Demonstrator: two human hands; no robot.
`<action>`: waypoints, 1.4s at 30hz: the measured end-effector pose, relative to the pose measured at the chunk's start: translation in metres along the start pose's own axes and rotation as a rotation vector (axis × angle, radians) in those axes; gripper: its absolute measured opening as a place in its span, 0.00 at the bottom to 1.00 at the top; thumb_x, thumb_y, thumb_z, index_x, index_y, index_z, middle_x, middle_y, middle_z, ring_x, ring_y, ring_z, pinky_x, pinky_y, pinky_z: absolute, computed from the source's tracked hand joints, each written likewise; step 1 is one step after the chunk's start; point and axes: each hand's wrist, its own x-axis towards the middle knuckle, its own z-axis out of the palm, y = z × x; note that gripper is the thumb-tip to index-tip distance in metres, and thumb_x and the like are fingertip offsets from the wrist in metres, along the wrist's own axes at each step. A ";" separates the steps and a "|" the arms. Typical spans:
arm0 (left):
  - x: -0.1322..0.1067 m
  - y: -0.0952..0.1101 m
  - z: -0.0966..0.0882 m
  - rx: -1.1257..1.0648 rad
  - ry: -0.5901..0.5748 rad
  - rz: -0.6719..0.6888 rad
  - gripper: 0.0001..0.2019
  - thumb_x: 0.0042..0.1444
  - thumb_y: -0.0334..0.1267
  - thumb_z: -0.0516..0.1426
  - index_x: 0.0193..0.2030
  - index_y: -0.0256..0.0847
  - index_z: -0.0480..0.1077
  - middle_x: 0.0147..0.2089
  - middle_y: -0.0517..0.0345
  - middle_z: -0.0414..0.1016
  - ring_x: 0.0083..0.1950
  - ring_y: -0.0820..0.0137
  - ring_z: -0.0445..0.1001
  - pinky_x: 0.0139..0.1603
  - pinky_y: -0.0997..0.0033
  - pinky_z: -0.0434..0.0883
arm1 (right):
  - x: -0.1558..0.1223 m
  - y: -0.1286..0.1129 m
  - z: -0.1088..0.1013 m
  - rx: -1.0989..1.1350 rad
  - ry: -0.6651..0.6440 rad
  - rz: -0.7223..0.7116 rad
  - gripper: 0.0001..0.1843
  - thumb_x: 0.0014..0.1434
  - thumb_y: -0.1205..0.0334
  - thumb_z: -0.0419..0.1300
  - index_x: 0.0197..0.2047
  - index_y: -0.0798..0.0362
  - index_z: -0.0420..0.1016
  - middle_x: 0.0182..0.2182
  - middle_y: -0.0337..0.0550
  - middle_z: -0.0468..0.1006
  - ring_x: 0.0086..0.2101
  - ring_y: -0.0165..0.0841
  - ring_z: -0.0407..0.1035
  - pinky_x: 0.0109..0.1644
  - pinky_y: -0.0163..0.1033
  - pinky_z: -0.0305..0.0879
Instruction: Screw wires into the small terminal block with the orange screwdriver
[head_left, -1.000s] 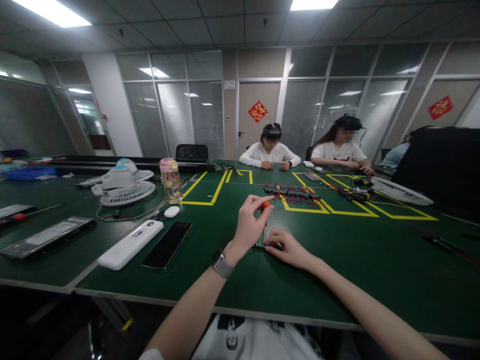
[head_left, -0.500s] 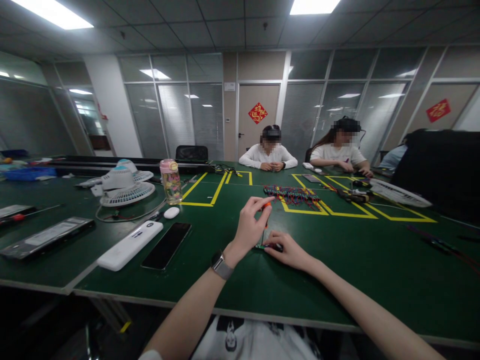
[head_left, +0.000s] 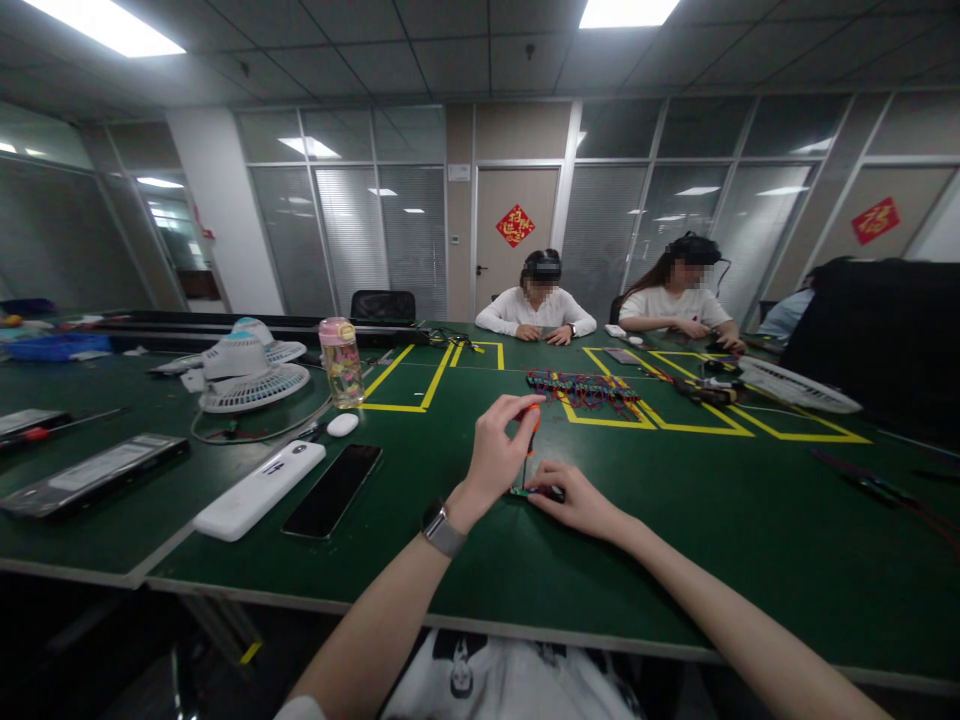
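Note:
My left hand (head_left: 499, 448) is closed around the orange handle of a screwdriver (head_left: 533, 436). The screwdriver stands upright, its thin shaft pointing down at a small green circuit board (head_left: 518, 491) on the table. Whether the tip touches a screw is too small to tell. From the right, my right hand (head_left: 571, 497) pinches the edge of the board, thumb and fingers together, holding it against the table. Part of the board and a dark piece beside it are covered by the fingers of my right hand.
Beyond my hands lies a bundle of boards with red and blue wires (head_left: 592, 392). To the left are a black phone (head_left: 334, 490), a white power bank (head_left: 261, 490), a pink-lidded bottle (head_left: 342, 365) and white fan parts (head_left: 251, 375). Two co-workers sit across the green table (head_left: 450, 560).
The fingers of my left hand have shifted slightly on the screwdriver handle, showing more of it. My right hand and the board stay put. Across the table, a co-worker's hands have moved apart.

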 end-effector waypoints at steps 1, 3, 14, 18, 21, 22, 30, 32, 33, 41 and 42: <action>0.000 0.000 0.000 0.017 0.014 -0.005 0.10 0.61 0.36 0.54 0.46 0.41 0.75 0.41 0.55 0.74 0.41 0.70 0.73 0.44 0.71 0.70 | 0.000 0.000 0.000 0.000 0.000 -0.001 0.11 0.60 0.59 0.58 0.39 0.54 0.80 0.30 0.43 0.72 0.30 0.32 0.67 0.36 0.36 0.63; 0.000 0.000 0.000 0.047 0.031 -0.005 0.10 0.61 0.36 0.54 0.46 0.42 0.75 0.40 0.55 0.73 0.40 0.71 0.72 0.43 0.71 0.70 | 0.000 0.000 0.000 -0.006 0.006 -0.003 0.11 0.60 0.59 0.58 0.39 0.55 0.80 0.30 0.43 0.72 0.31 0.32 0.67 0.36 0.36 0.63; 0.000 0.000 0.001 0.028 0.030 0.039 0.11 0.61 0.36 0.54 0.47 0.43 0.75 0.41 0.55 0.72 0.42 0.71 0.72 0.46 0.70 0.70 | 0.001 -0.001 0.000 -0.010 0.006 0.001 0.11 0.60 0.59 0.58 0.38 0.54 0.80 0.30 0.43 0.73 0.30 0.32 0.67 0.36 0.36 0.63; 0.000 0.000 0.000 0.008 -0.011 0.020 0.14 0.64 0.33 0.49 0.51 0.44 0.72 0.46 0.53 0.73 0.48 0.70 0.72 0.51 0.69 0.68 | 0.001 -0.001 0.000 -0.018 0.004 0.003 0.10 0.60 0.60 0.58 0.39 0.54 0.80 0.30 0.43 0.73 0.31 0.33 0.67 0.37 0.36 0.63; 0.000 -0.001 0.001 -0.026 -0.033 0.033 0.15 0.64 0.32 0.49 0.53 0.42 0.71 0.47 0.53 0.74 0.49 0.70 0.72 0.51 0.69 0.68 | 0.001 0.000 0.000 -0.009 -0.003 -0.001 0.10 0.60 0.60 0.58 0.39 0.54 0.79 0.31 0.43 0.72 0.31 0.32 0.68 0.36 0.36 0.63; 0.000 -0.001 0.001 -0.018 -0.026 0.036 0.14 0.63 0.32 0.50 0.52 0.41 0.71 0.46 0.53 0.74 0.47 0.70 0.73 0.50 0.69 0.69 | 0.001 0.000 0.000 -0.006 -0.004 -0.001 0.10 0.60 0.60 0.58 0.39 0.54 0.79 0.31 0.43 0.72 0.31 0.32 0.68 0.36 0.36 0.63; 0.000 0.002 -0.001 -0.013 -0.027 0.036 0.14 0.64 0.32 0.49 0.51 0.43 0.72 0.47 0.54 0.74 0.49 0.70 0.72 0.51 0.69 0.68 | 0.000 -0.001 -0.001 -0.012 -0.001 -0.001 0.09 0.60 0.62 0.58 0.39 0.55 0.79 0.30 0.43 0.72 0.30 0.32 0.67 0.35 0.35 0.62; 0.000 0.002 -0.001 -0.011 -0.032 0.036 0.13 0.63 0.32 0.50 0.51 0.42 0.72 0.45 0.54 0.74 0.47 0.70 0.72 0.49 0.70 0.68 | 0.000 -0.001 -0.001 -0.003 -0.003 -0.003 0.09 0.60 0.62 0.58 0.39 0.55 0.79 0.31 0.43 0.72 0.30 0.31 0.67 0.35 0.35 0.62; 0.000 0.002 0.000 0.001 -0.021 0.032 0.12 0.62 0.33 0.52 0.50 0.42 0.73 0.43 0.55 0.73 0.45 0.71 0.72 0.48 0.70 0.69 | 0.000 -0.001 -0.001 -0.001 -0.003 -0.002 0.09 0.60 0.62 0.58 0.39 0.55 0.79 0.30 0.43 0.72 0.30 0.31 0.67 0.35 0.35 0.62; -0.001 0.001 0.000 0.022 0.002 0.022 0.14 0.64 0.34 0.49 0.49 0.44 0.74 0.44 0.55 0.69 0.47 0.70 0.70 0.50 0.70 0.67 | 0.001 0.001 0.000 -0.014 -0.001 0.007 0.10 0.59 0.62 0.58 0.39 0.55 0.80 0.29 0.42 0.72 0.30 0.31 0.67 0.35 0.35 0.61; -0.001 0.001 0.000 0.006 -0.007 0.032 0.14 0.64 0.33 0.48 0.50 0.44 0.73 0.45 0.54 0.70 0.48 0.70 0.70 0.51 0.70 0.67 | 0.001 0.001 0.000 -0.014 0.001 0.005 0.10 0.59 0.62 0.58 0.39 0.55 0.80 0.29 0.42 0.72 0.30 0.31 0.67 0.35 0.35 0.61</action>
